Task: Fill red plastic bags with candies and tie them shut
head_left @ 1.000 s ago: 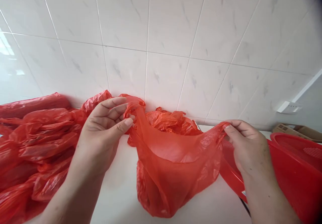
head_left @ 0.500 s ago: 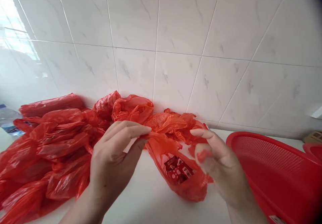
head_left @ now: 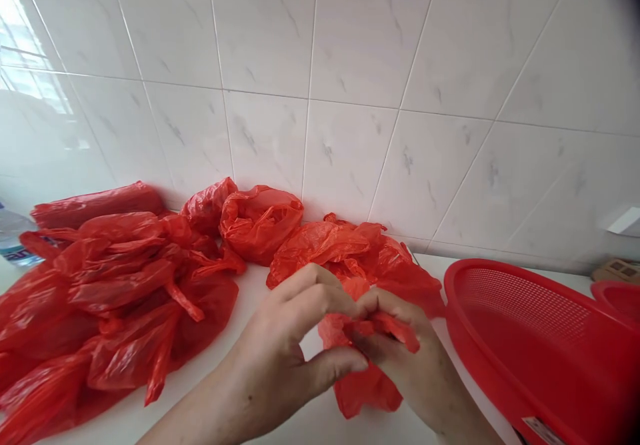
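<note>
My left hand [head_left: 295, 338] and my right hand [head_left: 415, 351] meet over a small red plastic bag [head_left: 367, 388] in front of me. The right fingers pinch its gathered top, and a twisted end sticks out beside them. My left fingers and thumb curl around the same gathered plastic from the other side, their tips close to the right hand. The bag's body hangs below, bunched up, its contents hidden. Just behind my hands lie crumpled red plastic bags [head_left: 325, 241].
Filled, knotted red bags [head_left: 125, 285] are heaped at left, with a rolled red bundle [head_left: 100, 205] behind and a plastic bottle [head_left: 17, 235] at the edge. A red perforated basket [head_left: 530, 298] stands at right. A tiled wall [head_left: 360, 145] bounds the white table [head_left: 305, 425].
My hands have come together over the bag, the left moving right. The bag, formerly open with red printed packets showing inside, is now gathered closed at its top.
</note>
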A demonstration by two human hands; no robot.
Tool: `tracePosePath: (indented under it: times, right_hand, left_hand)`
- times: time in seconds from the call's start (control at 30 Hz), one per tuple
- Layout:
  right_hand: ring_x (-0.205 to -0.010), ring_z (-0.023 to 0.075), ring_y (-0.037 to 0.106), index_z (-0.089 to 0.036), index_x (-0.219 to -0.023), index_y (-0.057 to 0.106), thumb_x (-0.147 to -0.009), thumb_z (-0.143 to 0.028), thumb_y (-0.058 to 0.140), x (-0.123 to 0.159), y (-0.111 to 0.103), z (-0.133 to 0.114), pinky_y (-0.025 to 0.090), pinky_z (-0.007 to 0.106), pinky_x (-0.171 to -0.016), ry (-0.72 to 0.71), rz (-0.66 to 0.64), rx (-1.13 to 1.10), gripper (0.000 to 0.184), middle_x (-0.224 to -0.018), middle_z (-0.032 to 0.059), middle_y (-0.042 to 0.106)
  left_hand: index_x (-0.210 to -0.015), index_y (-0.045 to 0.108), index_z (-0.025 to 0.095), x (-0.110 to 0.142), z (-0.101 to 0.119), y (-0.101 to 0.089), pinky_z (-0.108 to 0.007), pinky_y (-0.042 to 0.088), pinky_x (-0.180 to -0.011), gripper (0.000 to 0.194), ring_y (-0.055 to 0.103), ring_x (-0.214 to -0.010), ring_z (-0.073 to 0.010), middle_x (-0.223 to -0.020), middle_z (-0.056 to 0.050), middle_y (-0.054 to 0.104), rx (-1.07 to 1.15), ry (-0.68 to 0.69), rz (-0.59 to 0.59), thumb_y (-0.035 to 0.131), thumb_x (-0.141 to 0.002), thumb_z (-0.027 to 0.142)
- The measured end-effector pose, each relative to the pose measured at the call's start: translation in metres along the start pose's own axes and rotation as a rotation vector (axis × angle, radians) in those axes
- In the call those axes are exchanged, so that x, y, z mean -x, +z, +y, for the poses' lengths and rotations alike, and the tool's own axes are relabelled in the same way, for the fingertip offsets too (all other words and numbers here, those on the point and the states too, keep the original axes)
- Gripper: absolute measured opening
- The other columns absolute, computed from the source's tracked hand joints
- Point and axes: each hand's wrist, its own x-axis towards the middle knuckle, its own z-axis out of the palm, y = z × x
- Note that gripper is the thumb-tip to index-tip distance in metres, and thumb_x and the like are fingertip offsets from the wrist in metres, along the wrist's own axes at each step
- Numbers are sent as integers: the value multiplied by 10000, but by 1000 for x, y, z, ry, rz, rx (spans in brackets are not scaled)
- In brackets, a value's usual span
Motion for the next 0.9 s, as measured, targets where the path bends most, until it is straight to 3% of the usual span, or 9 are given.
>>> tracePosePath:
  times: [0.1,0.2,0.33,0.4,0.47,0.57,0.7,0.8,0.9]
  right_hand:
    - [-630,91,471,-209,-740,555,-827,-222,573,3,-9,-2,399,192,-571,7,-46,-25,90,-676,-43,530]
    - [-653,92,468,-232,-867,593,-822,-167,544,5,-19,2,399,197,-583,-3,-97,-58,93,-742,-37,538]
    - [-625,103,472,-271,-1243,549,-938,-353,407,5,-33,13,434,255,-635,-68,-189,-157,346,-794,-4,559]
    - [-632,112,485,-243,-1160,633,-966,-384,337,4,-38,14,442,275,-682,-114,-186,-126,381,-734,5,553]
    - [-609,104,472,-231,-956,711,-954,-369,400,3,-39,12,430,247,-638,-117,-173,-61,340,-650,-5,523]
    - [-628,95,482,-246,-869,691,-863,-279,555,2,-37,3,418,213,-591,-30,-179,12,140,-694,-21,555]
    - [-727,121,539,-310,-1077,584,-800,-212,579,-2,-36,-1,452,227,-628,117,-2,251,294,-811,-37,587]
    - [-736,127,560,-296,-978,600,-777,-182,569,-9,-35,7,446,224,-621,54,181,443,233,-805,-44,603]
    - [-678,115,554,-269,-867,628,-781,-142,508,-16,-32,16,431,227,-609,8,248,515,195,-774,-46,624]
  left_hand:
    - [-963,619,208,2,-4,3,-199,445,-652,229,537,-735,-97,-863,-3,559,-69,35,-101,723,-768,149]
    - [-815,602,190,3,-9,10,-178,405,-592,140,505,-651,-75,-759,19,535,-79,7,-17,605,-822,50]
    - [-764,532,194,1,-19,16,-215,422,-689,130,537,-779,-114,-835,3,559,34,-216,88,559,-865,117]
    - [-796,513,197,0,-23,18,-249,437,-785,112,544,-959,-151,-1035,-34,574,191,-342,42,508,-906,178]
    - [-817,492,199,0,-25,21,-264,442,-810,116,528,-1033,-170,-1137,-53,557,341,-424,-40,478,-927,234]
    - [-814,461,202,2,-26,23,-221,417,-649,133,526,-790,-132,-881,-14,579,388,-477,-101,469,-928,272]
    - [-780,454,200,3,-26,24,-202,344,-548,127,418,-623,-100,-688,40,492,240,-496,-63,471,-904,225]
    - [-755,454,201,1,-25,26,-196,319,-527,122,385,-597,-94,-651,55,459,109,-502,-44,473,-872,171]
    - [-743,442,207,-1,-27,29,-199,307,-512,125,382,-582,-95,-631,63,449,-4,-521,-53,464,-847,141]
